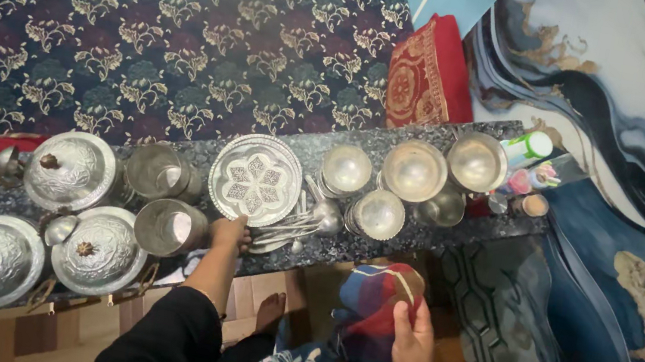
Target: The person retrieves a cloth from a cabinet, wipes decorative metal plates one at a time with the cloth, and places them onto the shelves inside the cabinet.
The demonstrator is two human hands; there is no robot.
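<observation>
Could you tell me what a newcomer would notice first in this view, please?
A row of shiny silver vessels lines the dark speckled counter, with an embossed round tray at its middle. The left hand rests at that tray's near edge, while the right hand holds a red-and-blue cloth below the counter.

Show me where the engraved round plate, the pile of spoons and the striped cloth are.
engraved round plate (256, 179), head view, on its flower pattern.
pile of spoons (305, 223), head view, on the handles.
striped cloth (373, 307), head view, on its red and blue middle.

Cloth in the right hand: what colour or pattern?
The cloth is red, blue and yellow plaid, seen best in the head view.
</observation>
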